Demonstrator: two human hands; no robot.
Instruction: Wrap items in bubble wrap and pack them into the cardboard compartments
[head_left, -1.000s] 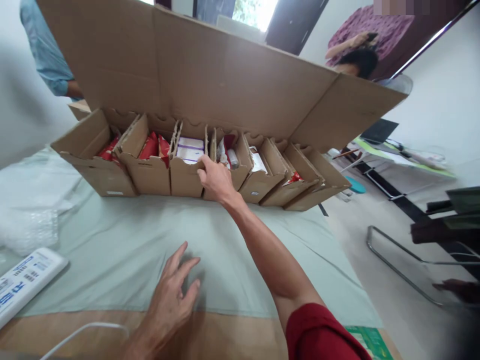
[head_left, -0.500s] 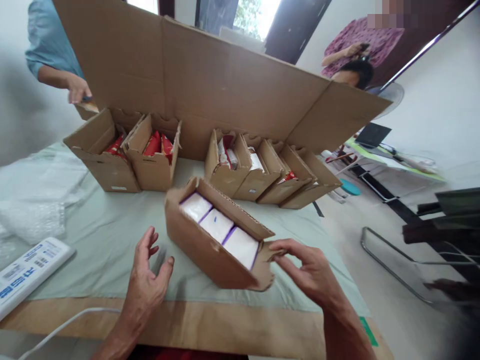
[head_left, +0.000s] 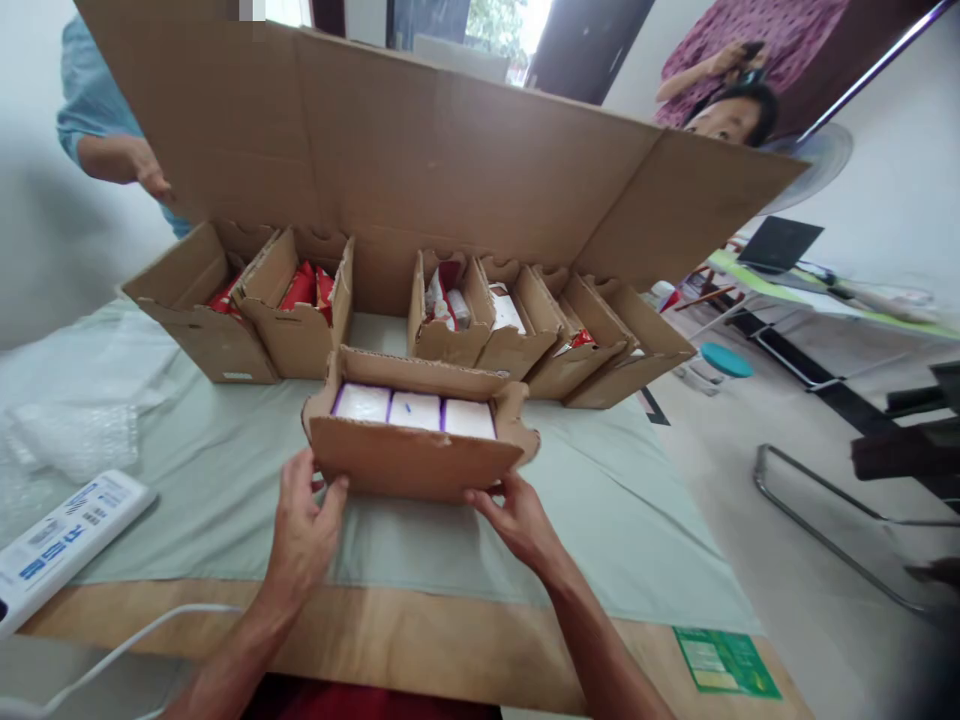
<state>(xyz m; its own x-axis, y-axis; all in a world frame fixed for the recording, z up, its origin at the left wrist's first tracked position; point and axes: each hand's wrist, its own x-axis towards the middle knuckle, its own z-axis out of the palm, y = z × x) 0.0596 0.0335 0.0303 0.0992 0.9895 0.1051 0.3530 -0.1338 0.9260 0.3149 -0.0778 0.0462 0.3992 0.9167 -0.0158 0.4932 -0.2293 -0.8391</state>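
A small open cardboard tray (head_left: 414, 458) lies crosswise on the pale green cloth (head_left: 210, 480), holding three white packs with purple edges (head_left: 415, 410). My left hand (head_left: 301, 535) grips its lower left corner and my right hand (head_left: 516, 520) grips its lower right corner. Behind it stands a row of similar trays (head_left: 300, 340) inside a large cardboard carton (head_left: 420, 160), with a gap in the row where one tray fits. Some trays hold red packets (head_left: 300, 287).
A white power strip (head_left: 64, 535) and its cable lie at the left edge, beside bubble wrap (head_left: 75, 440). A person in a blue sleeve (head_left: 97, 110) stands behind the carton at left; another person (head_left: 731, 110) is at the back right. A green card (head_left: 724, 662) lies on the wooden table edge.
My right hand pulled one tray out of the row towards me. The tray has turned from slanted to crosswise, and both hands have now closed on its near corners.
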